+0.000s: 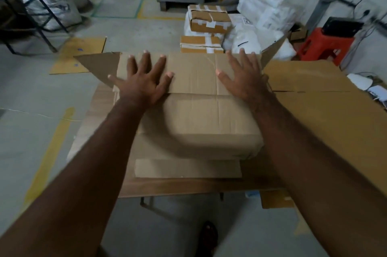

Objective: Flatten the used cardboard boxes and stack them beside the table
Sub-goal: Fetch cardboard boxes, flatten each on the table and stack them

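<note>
Box [194, 114] on the table [188, 187], half collapsed: near body still puffed and rounded, far flap [192, 72] folded over it, side flaps sticking out at left [98, 66] and right [274, 51]. Under it, more cardboard already flat, with a wide sheet [318, 97] spreading off to the right.

Both palms flat on the far flap. Left hand [144, 81] spread wide near the flap's left end, right hand [240, 76] near its right end, fingers [146, 62] straight and splayed on both, gripping nothing, only pressing.

To do this step well, probably: lean weight through the heels of the palms, not the fingertips, and walk the press toward the near side where the bulge sits, so trapped air and stiff creases give way. Keep the hands well apart to stop one end springing up. Tuck the two side flaps inward or flatten them outward before the last push, otherwise likely to buckle crooked. Watch for sliding on the sheets beneath; a slip could send the lot off the near edge.

Beside the table, on the floor, a flat piece [77, 55] at left, perhaps the start of the stack. Beyond, taped parcels [207, 20], white sacks [263, 9], a red stool [326, 45].
</note>
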